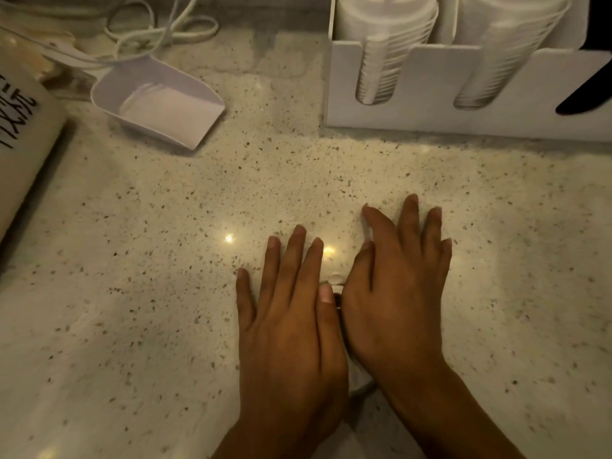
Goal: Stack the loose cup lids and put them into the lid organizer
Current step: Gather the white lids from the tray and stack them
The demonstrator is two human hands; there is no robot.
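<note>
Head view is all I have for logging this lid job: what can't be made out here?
- Loose lids: none plainly seen; the left hand and right hand lie flat on the counter, hiding whatever is beneath.
- Lid organizer: top and right side cut off by the frame; stack counts unreadable.
- Container at left: label cropped.

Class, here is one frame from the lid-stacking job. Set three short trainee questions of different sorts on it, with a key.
1. True or false: both hands lie flat on the counter with straight fingers.
2. Which thing lies left of the lid organizer? A) a scoop B) a kettle C) a plate
3. Fill in: the lid stacks in the organizer are ____ in colour.

Key
1. True: the left hand and the right hand rest side by side, holding nothing visible.
2. A, the scoop.
3. White.
</note>
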